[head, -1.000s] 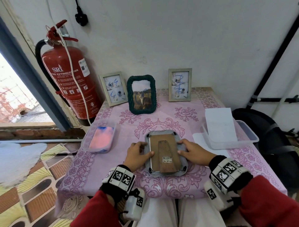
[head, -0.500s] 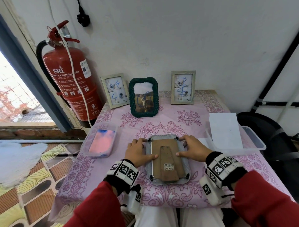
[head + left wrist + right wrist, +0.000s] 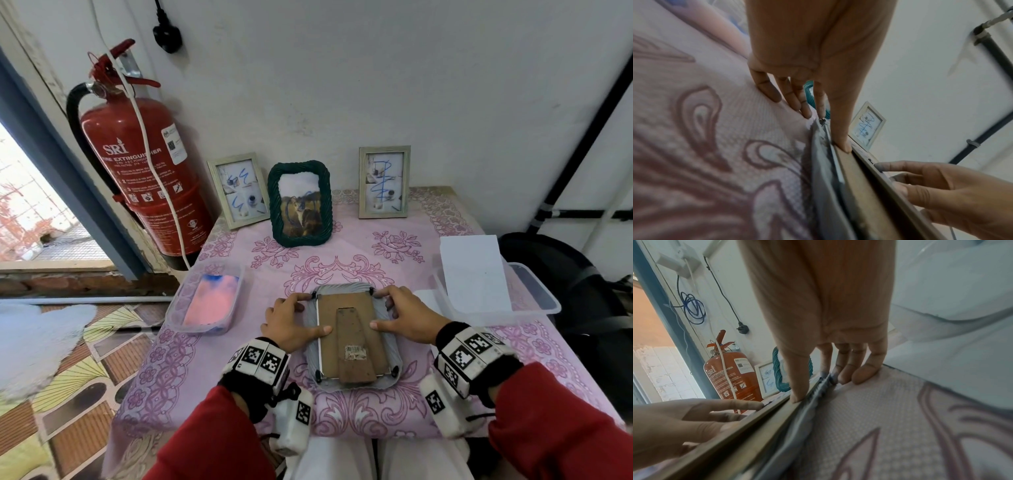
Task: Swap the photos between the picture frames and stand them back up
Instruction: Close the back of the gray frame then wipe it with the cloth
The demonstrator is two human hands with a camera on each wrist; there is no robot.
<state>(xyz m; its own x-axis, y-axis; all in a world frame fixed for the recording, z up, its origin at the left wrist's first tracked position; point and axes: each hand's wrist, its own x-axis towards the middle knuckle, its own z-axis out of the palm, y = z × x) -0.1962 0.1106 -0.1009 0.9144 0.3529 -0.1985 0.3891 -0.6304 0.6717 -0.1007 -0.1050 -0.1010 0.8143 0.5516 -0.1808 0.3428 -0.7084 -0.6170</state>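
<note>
— Where was the grey frame (image 3: 354,337)?
— Face down before the green frame (image 3: 300,203), backing exposed. Left hand (image 3: 291,320) and right hand (image 3: 404,317) lay flat-fingered, thumbs pressing the backing, likely steadying it for its clips

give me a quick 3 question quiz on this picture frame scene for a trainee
1. True or false: the grey frame under the hands lies face down, its brown backing up.
2. How many frames stand upright at the back of the table?
3. Where do the thumbs rest? A) on the brown backing B) on the lidded tub C) on the fire extinguisher

Key
1. True; the stand flap and barcode sticker show.
2. Three: the left pale frame, the green frame and the right pale frame.
3. A; the left hand and right hand have thumbs on the backing, fingertips at the far corners.
</note>
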